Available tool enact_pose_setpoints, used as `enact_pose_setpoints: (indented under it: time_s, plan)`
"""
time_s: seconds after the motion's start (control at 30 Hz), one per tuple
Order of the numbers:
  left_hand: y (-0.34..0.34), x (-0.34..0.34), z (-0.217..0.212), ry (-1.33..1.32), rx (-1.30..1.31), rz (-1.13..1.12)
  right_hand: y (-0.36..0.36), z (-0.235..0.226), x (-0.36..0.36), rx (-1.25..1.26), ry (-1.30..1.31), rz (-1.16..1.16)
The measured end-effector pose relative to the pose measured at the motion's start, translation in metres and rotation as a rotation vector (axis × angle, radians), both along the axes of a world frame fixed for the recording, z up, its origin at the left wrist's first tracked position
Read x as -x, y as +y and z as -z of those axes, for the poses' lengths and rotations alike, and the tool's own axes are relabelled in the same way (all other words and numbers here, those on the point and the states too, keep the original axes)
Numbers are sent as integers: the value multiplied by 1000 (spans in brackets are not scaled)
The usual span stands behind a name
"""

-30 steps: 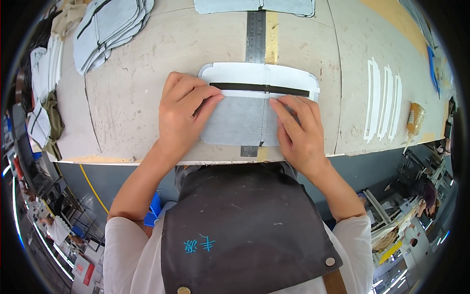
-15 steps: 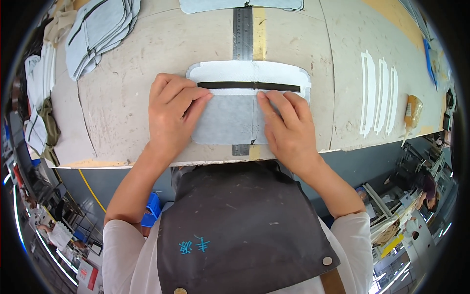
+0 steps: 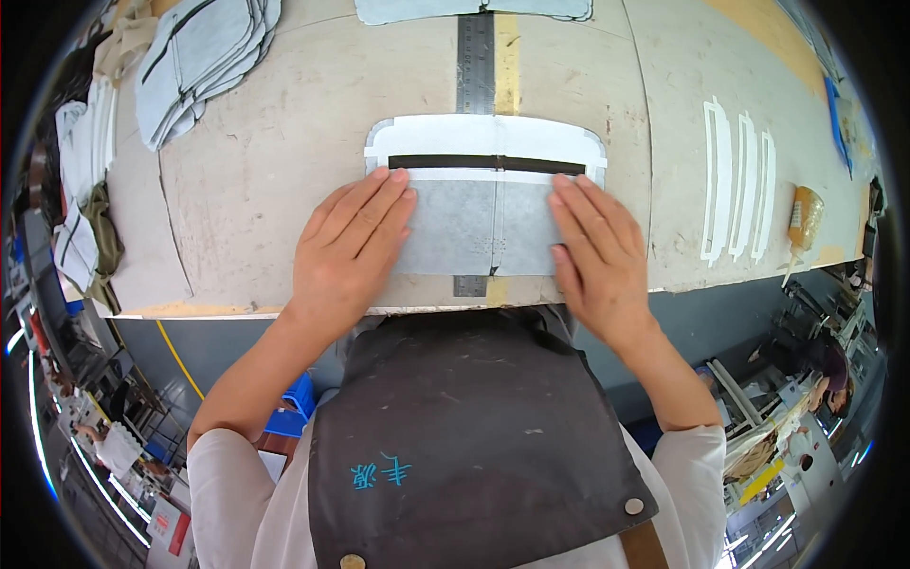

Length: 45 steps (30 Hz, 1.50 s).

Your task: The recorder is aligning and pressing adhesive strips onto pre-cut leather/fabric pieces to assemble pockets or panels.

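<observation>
Worn beige wooden workbench (image 3: 284, 142) fills upper view. Stack of grey fabric pieces (image 3: 199, 57) at far left corner. White rounded-corner flat template (image 3: 485, 137) at bench centre, black strip (image 3: 485, 163) across it. Grey rectangular fabric panel (image 3: 474, 228) lies on template, below strip, near front edge. Left hand (image 3: 346, 251) flat, fingers spread, pressing panel's left end. Right hand (image 3: 597, 251) flat on right end, same. Steel ruler (image 3: 474, 62) runs beneath, possibly fixed to bench. Amber glue bottle (image 3: 804, 218) far right.

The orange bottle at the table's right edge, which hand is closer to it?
Right. The right hand lies flat on the grey fabric panel, on the side toward the orange bottle but well apart from it. The left hand presses the panel's far side.
</observation>
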<state>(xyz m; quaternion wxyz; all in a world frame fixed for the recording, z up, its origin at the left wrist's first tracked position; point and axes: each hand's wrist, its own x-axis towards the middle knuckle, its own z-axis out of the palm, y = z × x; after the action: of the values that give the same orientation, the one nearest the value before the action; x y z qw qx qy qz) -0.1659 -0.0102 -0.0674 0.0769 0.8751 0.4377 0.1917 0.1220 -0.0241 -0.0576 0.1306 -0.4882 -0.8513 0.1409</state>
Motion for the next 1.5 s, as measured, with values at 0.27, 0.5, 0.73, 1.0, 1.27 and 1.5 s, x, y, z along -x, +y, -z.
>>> enact_pose_setpoints:
  time_s: [0.27,0.5,0.73,1.0,1.27,1.5]
  plan:
    - [1,1,-11,60,7,-15,6,-4,-13,-3,-5,-35]
    - [36,0,-24,-319,310,-204,25,-9,-15,16,393,90]
    - [74,-52,-4,-302,115,19,91,-7,10,48,495,160]
    - [82,-60,-5,-287,183,45,138,-5,17,511,442,46]
    - [82,-59,-5,-302,178,56,168,-24,29,695,142,-101]
    - [84,-55,-55,-449,469,167,168,-22,35,605,-37,-75]
